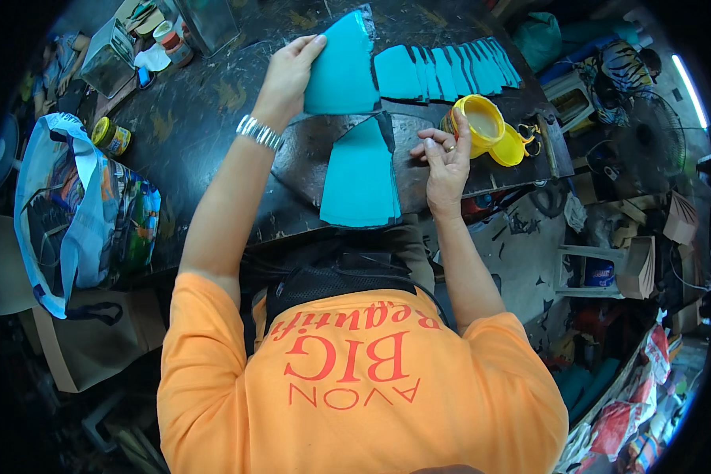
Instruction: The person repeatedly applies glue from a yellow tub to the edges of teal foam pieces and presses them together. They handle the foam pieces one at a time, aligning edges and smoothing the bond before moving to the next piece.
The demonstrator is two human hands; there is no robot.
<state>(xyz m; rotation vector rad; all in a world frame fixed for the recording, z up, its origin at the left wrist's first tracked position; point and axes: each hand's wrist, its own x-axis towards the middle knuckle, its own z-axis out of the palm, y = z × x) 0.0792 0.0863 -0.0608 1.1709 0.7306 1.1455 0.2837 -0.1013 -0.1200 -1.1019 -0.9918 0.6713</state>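
Observation:
My left hand, with a metal watch at its wrist, pinches the left edge of a teal sheet piece with a dark ragged edge. Another small pile of teal pieces lies right in front of me, its dark edge at the upper right. My right hand, ringed on one finger, is beside an open yellow tub of pale paste. Its index finger points up along the tub's side, while the other fingers are bent and apart, with nothing visible in them. A row of overlapping teal pieces fans out at the far right.
A yellow lid leans by the tub, near yellow-handled scissors. To the left stand a blue-and-white bag and a small yellow jar. Farther back are a clear box and a red-brown bottle. A white stool stands at right.

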